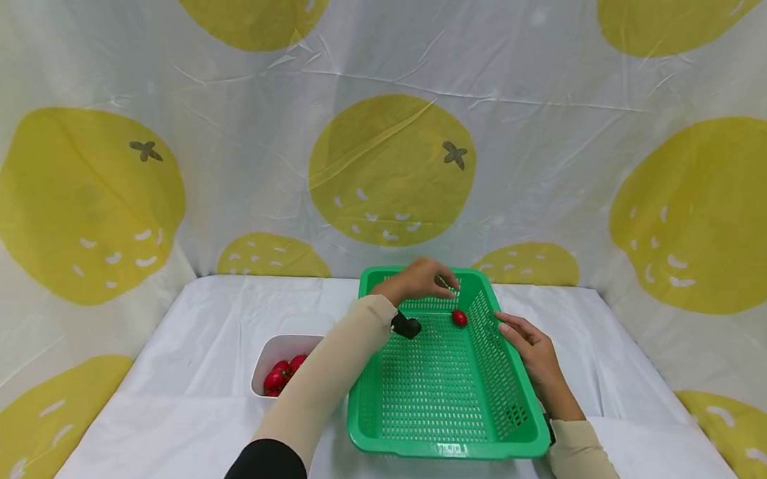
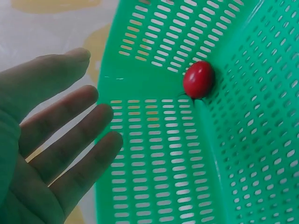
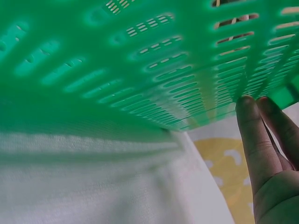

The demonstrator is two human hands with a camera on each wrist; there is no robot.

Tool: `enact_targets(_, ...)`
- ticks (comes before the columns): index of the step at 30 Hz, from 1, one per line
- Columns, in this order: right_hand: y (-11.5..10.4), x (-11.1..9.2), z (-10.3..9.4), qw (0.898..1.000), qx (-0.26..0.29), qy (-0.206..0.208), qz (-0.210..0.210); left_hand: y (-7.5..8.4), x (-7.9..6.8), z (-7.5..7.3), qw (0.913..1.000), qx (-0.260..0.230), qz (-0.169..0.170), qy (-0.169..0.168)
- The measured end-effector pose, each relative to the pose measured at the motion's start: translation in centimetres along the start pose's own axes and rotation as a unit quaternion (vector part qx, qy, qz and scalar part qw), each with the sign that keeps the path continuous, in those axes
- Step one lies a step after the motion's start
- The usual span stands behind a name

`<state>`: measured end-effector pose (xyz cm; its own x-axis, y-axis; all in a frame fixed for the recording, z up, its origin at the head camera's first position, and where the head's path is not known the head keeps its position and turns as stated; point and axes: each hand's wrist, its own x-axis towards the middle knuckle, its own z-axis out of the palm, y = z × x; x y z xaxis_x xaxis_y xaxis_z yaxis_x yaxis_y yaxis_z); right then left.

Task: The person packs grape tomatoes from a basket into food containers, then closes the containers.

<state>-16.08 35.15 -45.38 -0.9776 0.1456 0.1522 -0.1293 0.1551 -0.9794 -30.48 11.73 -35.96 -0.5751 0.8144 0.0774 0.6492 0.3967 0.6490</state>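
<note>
A green perforated plastic basket (image 1: 429,446) stands on the white-covered table. One small red tomato (image 1: 459,318) lies inside it toward the far right, seen close in the left wrist view as a smooth red oval (image 2: 198,79) by the basket's corner. Above the basket's far part is my left hand (image 1: 424,279), fingers spread and holding nothing. My right hand (image 1: 536,350) is at the basket's right side. Its straight fingertips (image 3: 247,105) touch the outside of the perforated wall in the right wrist view.
A white container (image 1: 259,364) with several red tomatoes (image 1: 280,375) stands left of the basket, partly hidden by the left sleeve. Behind the table hangs a white sheet with yellow fruit prints (image 1: 394,168).
</note>
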Motion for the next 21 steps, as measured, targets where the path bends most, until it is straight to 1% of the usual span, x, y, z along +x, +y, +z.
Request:
enact_targets(6, 0.2, 0.0, 0.0, 1.000, -0.005, 0.001, 0.002, -0.4, 0.6, 1.2, 0.9991, -0.036, -0.013, 0.017)
enact_targets(9, 0.1, -0.1, 0.0, 1.000, -0.003, 0.005, 0.006, -0.6, 1.1, 1.8, 0.9978, -0.059, -0.016, 0.024)
enact_targets(12, 0.1, 0.0, 0.1, 1.000, 0.002, 0.004, 0.002, -0.9, 1.5, 2.3, 0.9971, -0.070, -0.014, 0.027)
enact_targets(14, 0.2, 0.1, 0.1, 1.000, 0.004, -0.005, 0.000, -1.0, 1.6, 2.7, 0.9970, -0.071, -0.015, 0.028)
enact_targets(16, 0.3, 0.1, 0.1, 1.000, 0.000, -0.010, -0.001, -1.2, 1.8, 3.1, 0.9977, -0.060, -0.013, 0.028)
enact_targets(21, 0.4, 0.2, 0.0, 1.000, -0.009, -0.001, 0.006, -1.4, 2.3, 4.0, 0.9985, -0.045, -0.013, 0.028)
